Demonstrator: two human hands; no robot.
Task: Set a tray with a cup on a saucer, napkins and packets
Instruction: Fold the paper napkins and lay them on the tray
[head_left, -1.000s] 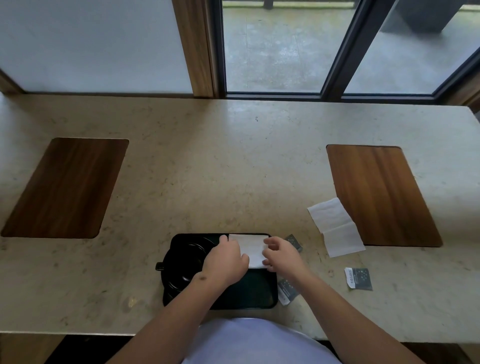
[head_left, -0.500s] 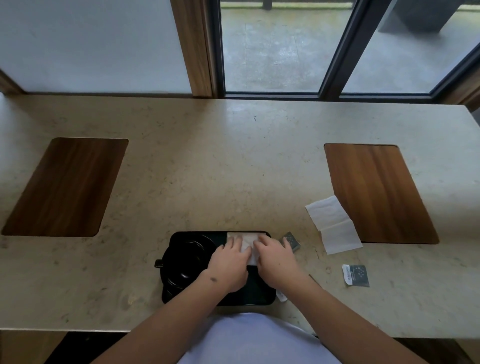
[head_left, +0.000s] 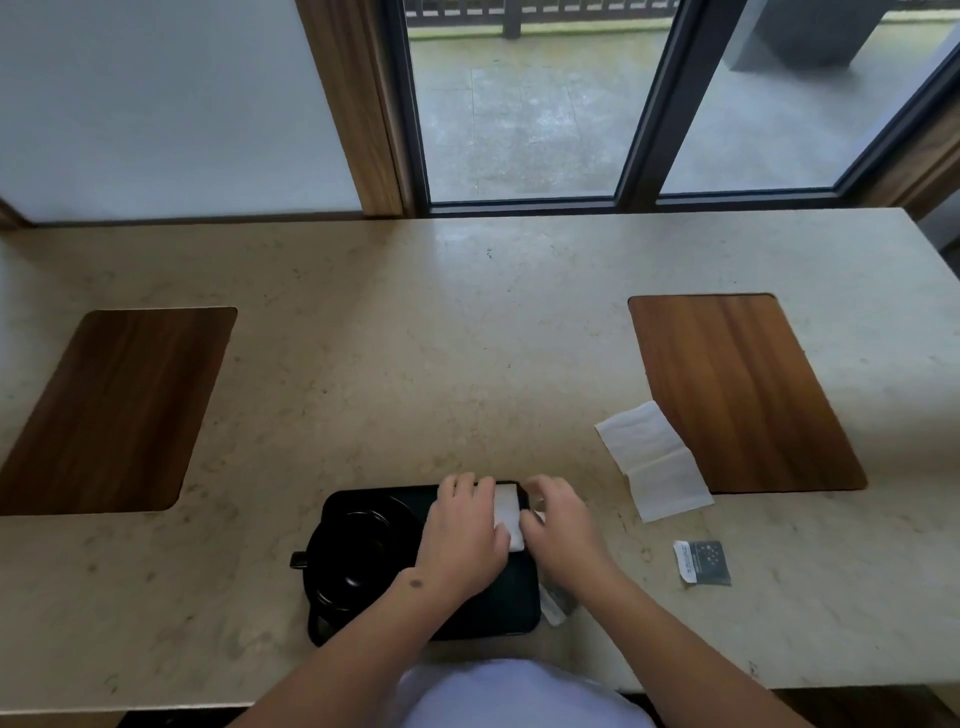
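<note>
A black tray (head_left: 519, 618) lies at the near edge of the table. A black cup (head_left: 358, 551) stands on a black saucer (head_left: 324, 592) in its left half, handle pointing left. A folded white napkin (head_left: 508, 512) lies in the tray's far right corner. My left hand (head_left: 462, 535) presses down on the napkin's left part, thumb on it. My right hand (head_left: 561, 530) pinches its right edge with curled fingers. A second white napkin (head_left: 654, 460) lies unfolded on the table to the right. One dark packet (head_left: 702, 564) lies right of the tray, and another packet (head_left: 555, 605) shows under my right wrist.
Two wooden inlays are set into the stone table, one at the left (head_left: 109, 410) and one at the right (head_left: 737, 389). A window with dark frames (head_left: 639, 104) runs behind the table's far edge.
Both hands have closed in on the napkin, and it now looks narrower, folded over. The small packet behind the tray's right corner is now covered by my right hand.
</note>
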